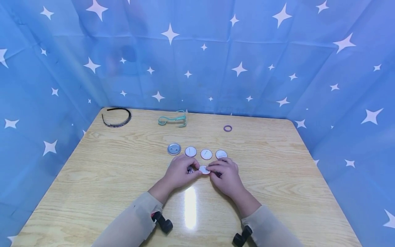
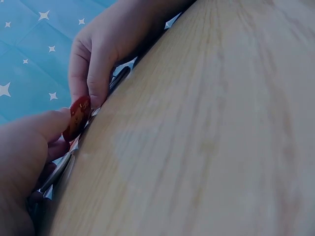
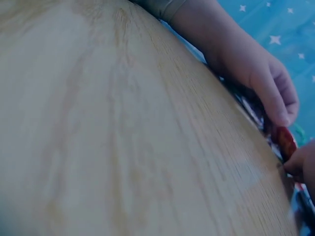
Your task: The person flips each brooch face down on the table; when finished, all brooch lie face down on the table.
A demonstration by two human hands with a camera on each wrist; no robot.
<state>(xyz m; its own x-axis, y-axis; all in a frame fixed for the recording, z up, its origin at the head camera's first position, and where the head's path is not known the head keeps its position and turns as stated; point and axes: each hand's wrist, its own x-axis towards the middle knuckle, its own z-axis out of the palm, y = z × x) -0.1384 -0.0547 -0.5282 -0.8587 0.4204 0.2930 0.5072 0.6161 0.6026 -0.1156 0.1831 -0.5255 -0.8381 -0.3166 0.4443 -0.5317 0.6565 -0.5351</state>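
Observation:
Between my two hands is a round pin badge [image 1: 204, 169], its white back facing up in the head view. Its red front [image 2: 78, 118] shows in the left wrist view, tilted up from the table. My left hand [image 1: 181, 171] pinches the badge's left edge between thumb and finger. On its opposite edge, the thumb and fingers of my right hand [image 1: 225, 175] grip it. Just beyond the hands lies a row of face-down badges: one silver-backed badge [image 1: 174, 149] and white-backed ones [image 1: 190, 151]. Another badge [image 1: 190, 169] is partly hidden under my left hand.
Along the table's [image 1: 108, 192] far side lie a black toothed headband [image 1: 120, 121], a teal twisted-wire item [image 1: 172, 119] and a purple ring [image 1: 227, 128]. A blue star-patterned curtain [image 1: 197, 61] hangs behind the table and at both sides.

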